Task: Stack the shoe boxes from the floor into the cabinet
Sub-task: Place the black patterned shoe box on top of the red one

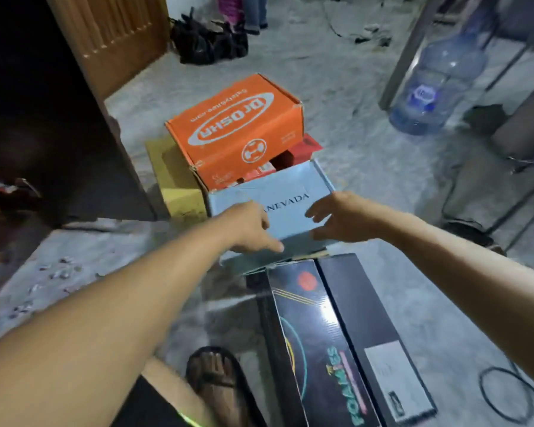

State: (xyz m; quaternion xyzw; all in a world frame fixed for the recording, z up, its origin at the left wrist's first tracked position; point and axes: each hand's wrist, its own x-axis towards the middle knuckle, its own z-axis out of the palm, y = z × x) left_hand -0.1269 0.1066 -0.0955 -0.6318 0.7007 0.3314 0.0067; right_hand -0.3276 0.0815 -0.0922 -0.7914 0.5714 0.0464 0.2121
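Observation:
A light blue shoe box (285, 208) printed "NEVADA" lies on the floor pile in the middle of the head view. My left hand (247, 228) grips its near left edge, fingers over the lid. My right hand (336, 218) holds its near right corner, thumb under and fingers on top. Behind it an orange shoe box (238, 124) sits on a red box (304, 147) and a yellow box (174, 177). A black shoe box (336, 334) lies just in front, under the blue box's near edge. The cabinet (28, 124) stands dark and open at the left.
The cabinet's wooden door (111, 41) swings out at the upper left. A big water jug (438, 81) and table legs stand at the right, black bags (207, 41) at the back. A cable (506, 396) loops at the lower right. My sandalled foot (216, 374) is near the black box.

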